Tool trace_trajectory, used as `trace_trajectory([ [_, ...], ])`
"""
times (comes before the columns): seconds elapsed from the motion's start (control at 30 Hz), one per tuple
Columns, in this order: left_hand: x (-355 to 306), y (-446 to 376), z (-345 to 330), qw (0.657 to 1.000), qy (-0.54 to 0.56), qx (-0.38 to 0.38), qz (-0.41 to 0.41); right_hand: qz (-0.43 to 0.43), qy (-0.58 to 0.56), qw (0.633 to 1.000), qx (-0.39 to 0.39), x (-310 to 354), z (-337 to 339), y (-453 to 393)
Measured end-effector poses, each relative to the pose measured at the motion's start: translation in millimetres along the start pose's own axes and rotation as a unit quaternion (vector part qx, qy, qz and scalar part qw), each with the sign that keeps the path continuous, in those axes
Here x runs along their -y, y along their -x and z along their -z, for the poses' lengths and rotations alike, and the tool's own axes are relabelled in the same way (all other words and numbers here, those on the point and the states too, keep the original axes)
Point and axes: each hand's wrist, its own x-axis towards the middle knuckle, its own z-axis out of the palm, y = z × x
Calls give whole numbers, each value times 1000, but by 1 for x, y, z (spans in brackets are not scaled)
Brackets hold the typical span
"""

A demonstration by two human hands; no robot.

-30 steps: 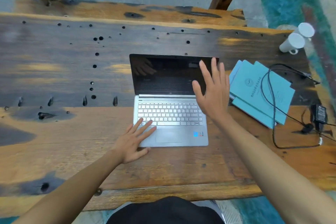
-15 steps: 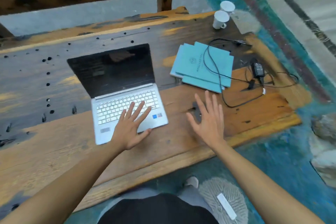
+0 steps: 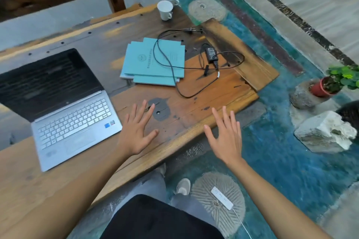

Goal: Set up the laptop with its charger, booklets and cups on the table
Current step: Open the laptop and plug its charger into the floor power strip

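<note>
Both hands are spread flat and hold nothing: the left hand over the table just right of the open laptop, the right hand past the table's edge. Farther back lie the booklets under the charger cable, with 2 cups beyond.

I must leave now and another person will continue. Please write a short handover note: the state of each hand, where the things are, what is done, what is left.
Left hand: open, fingers spread over the table, holding nothing.
Right hand: open, at the table's near edge, holding nothing.
Laptop: open on the table, screen dark.
Booklets: stacked right of the laptop.
Charger: lies beyond the booklets, its cable looped across them; no cable reaches the laptop.
Cups: two, together at the far edge.
Done: everything is on the table.
Left, probably: connect the charger, arrange booklets and cups.
</note>
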Motion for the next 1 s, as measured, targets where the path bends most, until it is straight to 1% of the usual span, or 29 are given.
trace_trajectory([
  [0.13, -5, -39, 2, 1000, -4, -7, -3, -28, -27, 999, -6, -11, 8, -18],
  [0.23, -3, -77, 6, 1000, -6, -8, 3, -34, -46, 998, -6, -10, 11, -46],
  [0.33, -1, -120, 16, 1000, 1, 3, 10, -25, -66, 997, -6, -5, 14, -85],
  [0.5, 9, -188, 33, 999, 41, -11, 26, -32, -96, 995, 14, 10, 16, -159],
  [0.6, 19, -217, 42, 998, 51, -18, 34, -38, -102, 994, 27, 18, 16, -199],
  [0.83, 46, -277, 67, 997, 54, -32, 43, -53, -168, 984, 34, 41, 11, -285],
  [0.93, 55, -303, 77, 996, 73, -35, 46, -80, -191, 978, 28, 47, 10, -327],
  [1.0, 58, -321, 83, 996, 76, -33, 44, -112, -223, 968, 30, 51, 9, -359],
])
